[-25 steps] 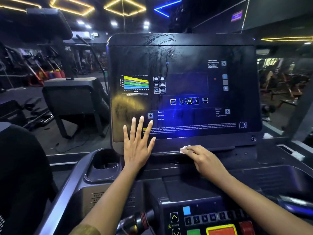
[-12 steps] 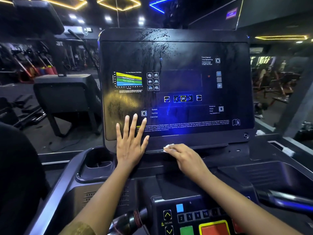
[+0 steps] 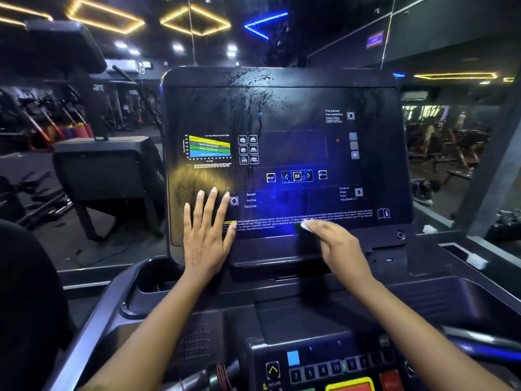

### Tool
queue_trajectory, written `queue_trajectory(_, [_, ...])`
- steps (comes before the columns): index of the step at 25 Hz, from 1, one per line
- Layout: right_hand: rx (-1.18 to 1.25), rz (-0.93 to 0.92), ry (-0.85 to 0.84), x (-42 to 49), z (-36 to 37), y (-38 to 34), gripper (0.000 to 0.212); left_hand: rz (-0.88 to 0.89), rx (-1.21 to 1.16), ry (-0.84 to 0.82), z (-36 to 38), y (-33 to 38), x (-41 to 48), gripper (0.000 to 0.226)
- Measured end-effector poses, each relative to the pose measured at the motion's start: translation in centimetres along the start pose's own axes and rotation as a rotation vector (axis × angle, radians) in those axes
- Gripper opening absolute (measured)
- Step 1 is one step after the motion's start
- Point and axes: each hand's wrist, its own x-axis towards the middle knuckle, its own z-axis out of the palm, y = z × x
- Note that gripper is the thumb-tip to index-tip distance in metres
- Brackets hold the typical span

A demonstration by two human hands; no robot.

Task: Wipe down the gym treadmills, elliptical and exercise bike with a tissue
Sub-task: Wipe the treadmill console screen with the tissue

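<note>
Tissue (image 3: 304, 226), small and white, is gripped by the right hand (image 3: 339, 245) low on the wet black treadmill screen (image 3: 282, 122); the left hand (image 3: 207, 238) is laid flat, open. Upper drops (image 3: 253, 88) are left unwiped.

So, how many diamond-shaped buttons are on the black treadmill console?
3 diamond-shaped buttons: one upper right, one lower right, one lower left beside the left hand, which may hide another.

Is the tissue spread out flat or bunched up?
Bunched up: only a small white wad of tissue peeks out at the fingertips of the right hand.

Two hands (image 3: 207, 238) (image 3: 339, 245), one tissue (image 3: 304, 226), one treadmill console (image 3: 282, 80).
</note>
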Motion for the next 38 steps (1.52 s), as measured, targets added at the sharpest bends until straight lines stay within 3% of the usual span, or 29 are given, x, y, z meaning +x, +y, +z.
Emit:
queue_trajectory(4, [0.076,-0.083,0.123,6.9,3.0,-4.4,0.042,-0.009,0.076,-0.054,0.1,-2.6,2.0,0.061])
queue_trajectory(9, [0.01,-0.306,0.002,10.6,6.5,-6.9,0.036,0.007,0.111,-0.062,0.4,-2.9,1.5,0.064])
queue_trajectory(17, [-0.117,-0.695,-0.138,2.0,5.1,-3.5,0.036,-0.004,0.1,-0.078,0.3,-2.7,1.4,0.064])
queue_trajectory(24, [-0.091,-0.327,0.094,12.2,2.5,-1.4,0.036,-0.011,0.101,-0.095,0.2,-2.8,1.3,0.064])
queue_trajectory(33, [-0.063,-0.554,-0.134,0.8,4.7,0.1,0.038,-0.016,0.101,-0.097,0.3,-2.8,1.3,0.064])
queue_trajectory(38, [-0.032,-0.378,0.094,12.0,2.9,-1.9,0.034,-0.013,0.1,-0.094,0.3,-2.8,1.3,0.064])
